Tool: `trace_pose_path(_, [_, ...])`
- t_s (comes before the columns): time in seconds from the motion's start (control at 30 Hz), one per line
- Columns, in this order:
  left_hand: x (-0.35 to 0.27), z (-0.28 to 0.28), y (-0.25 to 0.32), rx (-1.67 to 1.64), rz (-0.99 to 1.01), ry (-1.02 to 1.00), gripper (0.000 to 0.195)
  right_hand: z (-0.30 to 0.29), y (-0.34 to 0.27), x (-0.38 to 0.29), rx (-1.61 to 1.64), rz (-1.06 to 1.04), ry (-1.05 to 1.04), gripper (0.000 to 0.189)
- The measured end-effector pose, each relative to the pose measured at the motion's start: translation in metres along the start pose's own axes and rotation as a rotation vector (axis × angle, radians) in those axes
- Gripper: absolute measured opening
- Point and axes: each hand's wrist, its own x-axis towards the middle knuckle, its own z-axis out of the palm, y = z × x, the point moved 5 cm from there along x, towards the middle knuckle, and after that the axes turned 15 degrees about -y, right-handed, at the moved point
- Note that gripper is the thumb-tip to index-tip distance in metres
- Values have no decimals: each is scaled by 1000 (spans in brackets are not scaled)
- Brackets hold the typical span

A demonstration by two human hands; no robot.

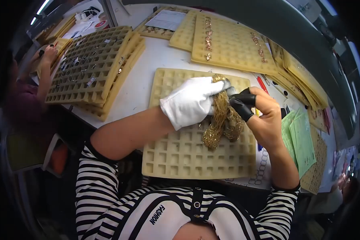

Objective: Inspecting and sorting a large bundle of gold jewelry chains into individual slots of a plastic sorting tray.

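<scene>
My left hand [195, 97], in a white glove, holds a thick bundle of fine gold-coloured chains [220, 105] over a yellow tray of square pockets [175, 162]. The bundle hangs in two bunches, their lower ends above the tray's middle right. My right hand [258, 109] wears black finger cots on its thumb and at least one finger. Its covered fingertips meet close together at the left glove's fingertips, beside the top of the bundle. Whether they pinch a strand there is too small to tell.
Stacked pocketed trays [90, 60] with small metal pieces stand at left. Behind lies a tray with rose-coloured jewellery pieces [234, 42]. A red pen [262, 84], tweezers-like tools and green papers [300, 141] lie at right. A co-worker's arms [46, 66] show at far left.
</scene>
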Motion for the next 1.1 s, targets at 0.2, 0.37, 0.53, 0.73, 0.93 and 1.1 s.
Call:
trace_pose_path(0.2, [-2, 6, -10, -768, -140, -72, 21, -35, 20, 3, 48, 54, 296, 13])
trace_pose_path(0.37, [1, -25, 10, -244, -202, -120, 34, -20, 58, 0, -989, 114, 109, 4])
trace_pose_path(0.53, [-7, -47, 23, -438, -94, -68, 49, -11, 81, 4, -831, 228, -127, 8])
trace_pose_path(0.73, [-9, -67, 39, -1035, -96, 84, 41, -15, 70, -7, -789, 263, -275, 9])
trace_pose_path(0.93, [-3, -105, 103, -879, -321, -115, 41, -22, 18, 1, -528, 285, -231, 19])
trace_pose_path(1.1, [0, -78, 90, -1072, -300, 264, 40, 24, 19, -8, 459, 210, -552, 65])
